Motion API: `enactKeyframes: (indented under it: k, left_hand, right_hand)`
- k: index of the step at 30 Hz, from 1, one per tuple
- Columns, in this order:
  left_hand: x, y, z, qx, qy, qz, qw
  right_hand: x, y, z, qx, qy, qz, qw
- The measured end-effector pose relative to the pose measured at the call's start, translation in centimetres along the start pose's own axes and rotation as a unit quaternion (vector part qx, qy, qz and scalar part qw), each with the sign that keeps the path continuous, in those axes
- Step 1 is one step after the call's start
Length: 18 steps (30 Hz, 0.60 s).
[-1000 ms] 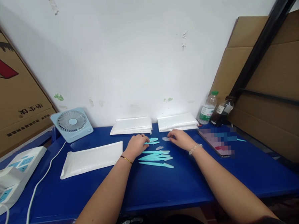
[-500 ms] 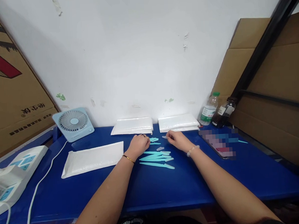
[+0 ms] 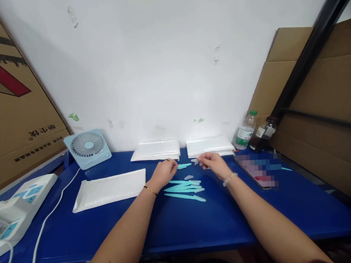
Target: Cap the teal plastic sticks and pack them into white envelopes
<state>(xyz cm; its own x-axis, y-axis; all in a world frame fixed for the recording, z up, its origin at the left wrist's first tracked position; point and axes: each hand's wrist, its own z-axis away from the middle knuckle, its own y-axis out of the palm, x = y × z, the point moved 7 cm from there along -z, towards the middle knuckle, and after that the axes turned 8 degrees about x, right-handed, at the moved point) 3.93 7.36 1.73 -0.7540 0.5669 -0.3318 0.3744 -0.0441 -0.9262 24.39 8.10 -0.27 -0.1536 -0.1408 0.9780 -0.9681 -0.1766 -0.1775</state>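
Note:
My left hand (image 3: pixel 166 171) is closed around one end of a turquoise stick tool (image 3: pixel 184 166), whose tip points right. The fingers of my right hand (image 3: pixel 214 163) pinch a small clear cap (image 3: pixel 196 161) just right of that tip, apart from it. Another clear cap (image 3: pixel 189 177) lies on the blue table between the hands, and part of one more shows beneath my right hand. Several turquoise tools (image 3: pixel 184 196) with pale ends lie side by side nearer to me.
White padded envelopes lie in two stacks (image 3: pixel 155 149) (image 3: pixel 209 145) by the wall, with a single envelope (image 3: pixel 110 189) at left. A fan (image 3: pixel 88 146) and power strip (image 3: pixel 20 206) stand left. Bottles (image 3: pixel 246 131) and a phone (image 3: pixel 254 174) are at right.
My right hand has shifted slightly right, and the cap in its fingers shows more. More of the turquoise tool now sticks out of my left hand. The camera view has tilted slightly.

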Motion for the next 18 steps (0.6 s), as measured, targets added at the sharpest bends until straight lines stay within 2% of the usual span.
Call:
enactKeyframes:
  k: [8,12,15,16,18]
  left_hand:
    - [-0.1,0.1,0.0,-0.006,0.008,0.076,0.997]
    - [-0.8,0.5,0.1,0.038,0.022,0.112,0.993]
    - [-0.5,0.8,0.1,0.063,0.012,0.104,0.993]
    - [-0.1,0.7,0.1,0.054,0.002,0.088,0.995]
    - [1.0,0.3,0.1,0.021,-0.023,0.04,0.999]
  right_hand:
    - [0.2,1.4,0.2,0.024,-0.009,0.014,1.0]
    - [0.0,2.8,0.3,0.081,-0.014,0.032,0.996]
    - [0.0,2.2,0.2,0.082,-0.027,0.141,0.986]
    - [0.2,1.6,0.1,0.061,-0.044,0.202,0.976]
    - [0.7,0.5,0.0,0.016,-0.089,0.335,0.938]
